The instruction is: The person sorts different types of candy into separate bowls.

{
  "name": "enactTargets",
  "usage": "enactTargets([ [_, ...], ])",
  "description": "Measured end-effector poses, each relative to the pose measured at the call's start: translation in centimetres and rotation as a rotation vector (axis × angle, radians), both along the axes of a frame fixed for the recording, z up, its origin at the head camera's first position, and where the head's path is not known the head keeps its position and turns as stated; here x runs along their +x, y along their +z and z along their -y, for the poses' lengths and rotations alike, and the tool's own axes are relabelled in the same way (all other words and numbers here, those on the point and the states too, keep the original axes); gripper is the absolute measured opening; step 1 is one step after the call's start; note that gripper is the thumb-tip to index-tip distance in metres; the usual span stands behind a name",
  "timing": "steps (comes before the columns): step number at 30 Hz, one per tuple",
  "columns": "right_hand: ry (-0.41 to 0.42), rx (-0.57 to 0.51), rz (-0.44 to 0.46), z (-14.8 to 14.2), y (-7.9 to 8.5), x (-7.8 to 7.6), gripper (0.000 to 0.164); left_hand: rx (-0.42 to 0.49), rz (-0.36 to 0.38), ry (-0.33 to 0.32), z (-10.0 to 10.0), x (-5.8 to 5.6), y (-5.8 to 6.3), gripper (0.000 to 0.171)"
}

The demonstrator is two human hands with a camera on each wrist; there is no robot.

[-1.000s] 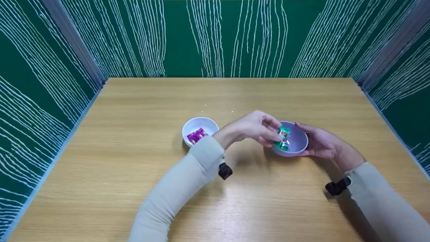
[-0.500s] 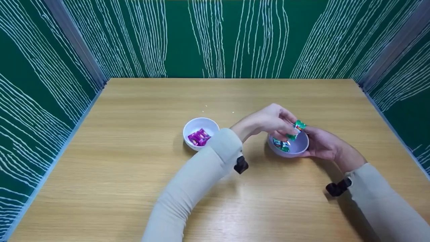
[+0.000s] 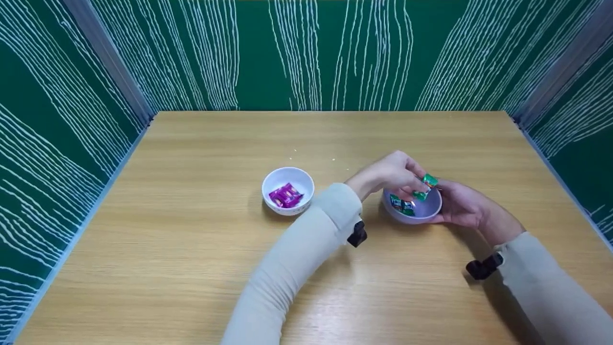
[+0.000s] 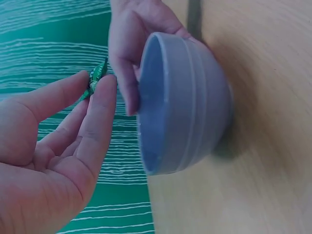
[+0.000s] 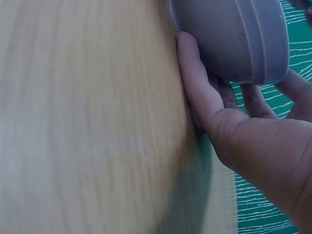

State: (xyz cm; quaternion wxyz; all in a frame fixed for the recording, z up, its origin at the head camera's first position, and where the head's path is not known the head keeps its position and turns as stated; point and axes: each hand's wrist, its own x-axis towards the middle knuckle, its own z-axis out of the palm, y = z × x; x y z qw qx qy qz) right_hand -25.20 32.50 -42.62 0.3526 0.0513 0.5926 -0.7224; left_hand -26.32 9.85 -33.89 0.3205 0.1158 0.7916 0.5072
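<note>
In the head view my left hand is over the right-hand bowl, a greyish-lilac one. Between thumb and fingertips it pinches a small green wrapped candy, which the left wrist view shows just outside the bowl's rim. Inside that bowl lies more green wrapped candy, partly hidden by the left hand. My right hand holds the bowl from its right side, thumb near the rim. Seen from the right wrist, fingers lie along the bowl's outer wall, low by the table.
To the left stands a white bowl with purple wrapped candy in it. A few tiny pale specks dot the wooden table behind the bowls. Green walls with white streaks enclose the table's back and sides.
The left hand has moved right and slightly away with a green candy, then barely shifted. Green candy now shows lying in the bowl below it. The right hand keeps its hold.
</note>
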Motion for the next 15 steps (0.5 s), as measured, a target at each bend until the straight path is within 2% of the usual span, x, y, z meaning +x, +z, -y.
enactTargets([
  [4, -0.014, -0.002, 0.007, 0.3, -0.2, -0.2, 0.049, -0.003, 0.007, 0.021, -0.3, -0.3, -1.1, 0.02],
  [10, -0.035, -0.018, 0.013, 0.4, -0.3, -0.3, 0.047, -0.008, -0.007, 0.02, -0.4, -0.4, -2.5, 0.02],
  [15, -0.03, -0.021, 0.008, 0.3, -0.2, -0.2, 0.051, 0.043, 0.031, 0.019, -0.5, -0.5, -3.2, 0.019],
])
